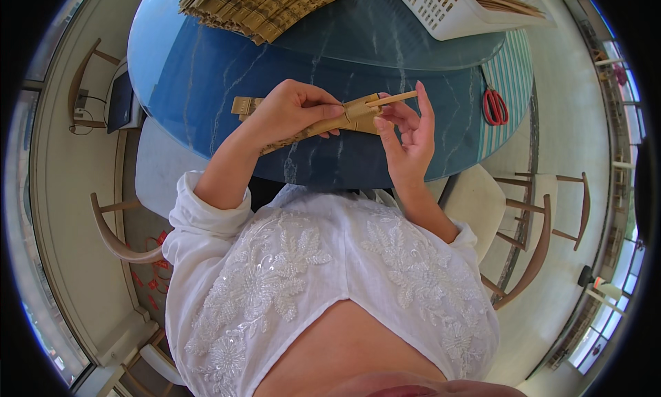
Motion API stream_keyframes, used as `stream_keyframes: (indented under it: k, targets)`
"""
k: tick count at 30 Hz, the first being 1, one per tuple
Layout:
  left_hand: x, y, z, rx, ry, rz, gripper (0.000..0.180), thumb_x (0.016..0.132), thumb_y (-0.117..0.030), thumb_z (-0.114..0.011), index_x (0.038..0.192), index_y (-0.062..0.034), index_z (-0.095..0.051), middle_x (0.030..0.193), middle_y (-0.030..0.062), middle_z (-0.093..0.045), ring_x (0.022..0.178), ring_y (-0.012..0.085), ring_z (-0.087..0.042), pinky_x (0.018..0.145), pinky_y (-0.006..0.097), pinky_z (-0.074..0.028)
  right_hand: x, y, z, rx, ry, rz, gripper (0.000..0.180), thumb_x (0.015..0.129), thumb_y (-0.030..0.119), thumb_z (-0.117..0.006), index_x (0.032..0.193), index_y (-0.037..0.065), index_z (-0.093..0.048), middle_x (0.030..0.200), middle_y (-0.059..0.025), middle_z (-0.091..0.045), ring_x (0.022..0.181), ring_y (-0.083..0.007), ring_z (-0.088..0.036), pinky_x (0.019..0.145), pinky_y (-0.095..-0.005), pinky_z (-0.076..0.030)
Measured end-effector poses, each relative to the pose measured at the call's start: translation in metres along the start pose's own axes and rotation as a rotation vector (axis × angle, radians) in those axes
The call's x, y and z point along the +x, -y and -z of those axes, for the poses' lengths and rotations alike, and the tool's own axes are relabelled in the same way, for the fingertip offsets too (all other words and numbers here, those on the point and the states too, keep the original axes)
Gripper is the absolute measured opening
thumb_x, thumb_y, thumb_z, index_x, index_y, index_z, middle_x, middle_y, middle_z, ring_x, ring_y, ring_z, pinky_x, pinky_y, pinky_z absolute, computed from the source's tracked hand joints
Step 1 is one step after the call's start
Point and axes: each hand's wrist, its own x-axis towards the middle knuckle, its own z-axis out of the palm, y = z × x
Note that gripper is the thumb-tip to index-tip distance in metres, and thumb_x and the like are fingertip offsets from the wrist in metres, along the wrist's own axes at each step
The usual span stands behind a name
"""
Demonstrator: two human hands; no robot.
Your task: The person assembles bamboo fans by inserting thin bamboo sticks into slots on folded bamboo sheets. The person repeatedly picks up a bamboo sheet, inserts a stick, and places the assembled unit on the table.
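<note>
Over the near part of the table, my left hand [292, 111] pinches a brown printed paper chopstick sleeve [361, 116], thumb on top. A pair of wooden chopsticks [394, 99] sticks out of the sleeve's right end at a slight upward slant. My right hand [413, 132] is at that end, its index finger at the chopsticks' outer tips and its thumb by the sleeve's mouth. The other right fingers curl behind the chopsticks. Past my left wrist shows another brown paper end [244, 106]; my hand hides how it joins the rest.
A fanned pile of brown paper sleeves [261, 11] lies at the far left of the blue marbled table [206, 97]. Far right, a white perforated basket [447, 15] holds wooden chopsticks. Red-handled scissors [495, 106] lie on a striped cloth [513, 73]. Chairs [530, 266] stand around.
</note>
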Motion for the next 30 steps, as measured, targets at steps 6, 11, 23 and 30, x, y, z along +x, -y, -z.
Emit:
stream_keyframes:
  k: [6, 11, 23, 30]
  targets:
    - [0.006, -0.003, -0.011, -0.029, -0.033, -0.012, 0.022, 0.086, -0.012, -0.063, 0.098, 0.0059, -0.065, 0.08, 0.0105, -0.068, 0.07, 0.0141, -0.067, 0.061, 0.022, -0.053, -0.01, -0.008, -0.018, -0.062, 0.096, -0.046, 0.072, 0.078, -0.001, -0.069, 0.138, 0.003, -0.03, 0.092, -0.0115, -0.066, 0.084, -0.017, -0.066, 0.077, -0.028, -0.052]
    - [0.006, 0.006, -0.012, -0.042, -0.044, -0.002, 0.023, 0.087, -0.013, -0.063, 0.098, 0.0067, -0.064, 0.081, 0.0113, -0.068, 0.071, 0.0147, -0.067, 0.063, 0.022, -0.054, -0.001, -0.006, -0.01, 0.026, 0.035, -0.083, 0.045, 0.082, -0.005, -0.063, 0.124, -0.001, -0.048, 0.096, -0.0093, -0.062, 0.089, -0.0119, -0.062, 0.08, -0.0256, -0.052]
    - [0.01, 0.004, -0.017, -0.081, -0.046, 0.014, 0.022, 0.087, -0.011, -0.063, 0.097, 0.0075, -0.064, 0.082, 0.0125, -0.068, 0.072, 0.0154, -0.067, 0.065, 0.024, -0.055, -0.002, -0.011, -0.008, 0.125, -0.038, -0.059, 0.035, 0.081, -0.009, -0.062, 0.114, -0.003, -0.055, 0.104, -0.0093, -0.059, 0.088, -0.0116, -0.061, 0.08, -0.0228, -0.052]
    - [0.012, 0.01, -0.016, -0.154, 0.049, 0.038, 0.029, 0.087, -0.011, -0.063, 0.108, 0.0081, -0.059, 0.089, 0.0135, -0.067, 0.076, 0.0156, -0.066, 0.066, 0.025, -0.056, 0.007, -0.012, 0.001, 0.126, -0.06, -0.151, 0.028, 0.084, -0.004, -0.061, 0.112, -0.002, -0.056, 0.098, -0.0086, -0.061, 0.087, -0.0121, -0.061, 0.079, -0.0234, -0.051]
